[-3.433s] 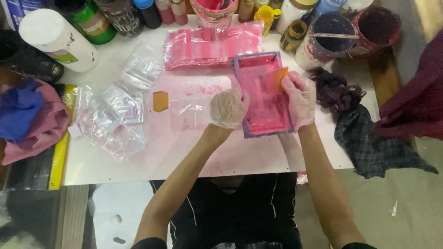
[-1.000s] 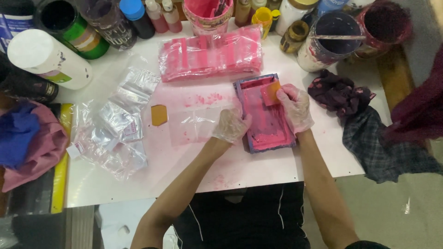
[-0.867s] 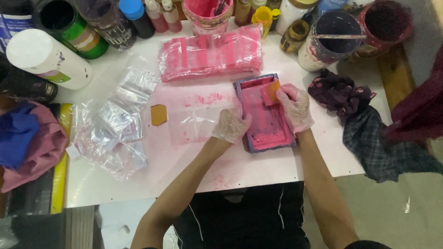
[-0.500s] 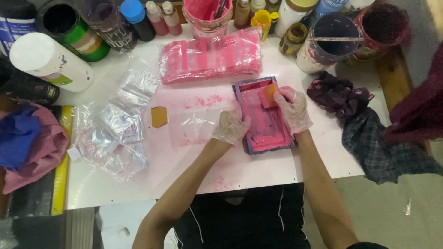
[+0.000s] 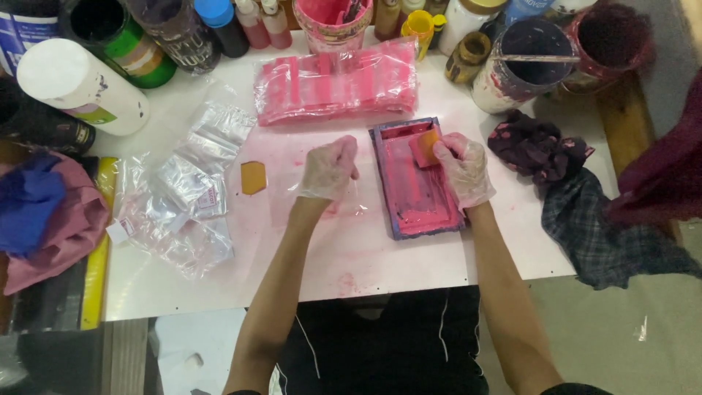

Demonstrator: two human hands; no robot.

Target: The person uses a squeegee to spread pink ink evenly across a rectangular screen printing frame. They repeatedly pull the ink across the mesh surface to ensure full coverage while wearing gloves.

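Right hand [image 5: 462, 170], in a thin clear glove, pinches a small orange scraper card [image 5: 425, 148] at the far end of the pink-coated rectangular frame [image 5: 417, 183]; fingers closed on the card, card edge down on the pink surface. The frame lies on the white table [image 5: 380, 256] with its long axis running away from the body, tilted slightly, so the card sits at the far short end with the whole pink length toward the person. Left hand [image 5: 329, 168], also gloved, is a loose fist just left of the frame, resting on a clear plastic bag [image 5: 314, 194], not touching the frame; whether it grips anything I cannot tell. Right hand is clearly on the frame. A second orange card [image 5: 254, 177] lies further left, apart. A pink-stained bag stack [image 5: 336, 89] sits beyond the frame.
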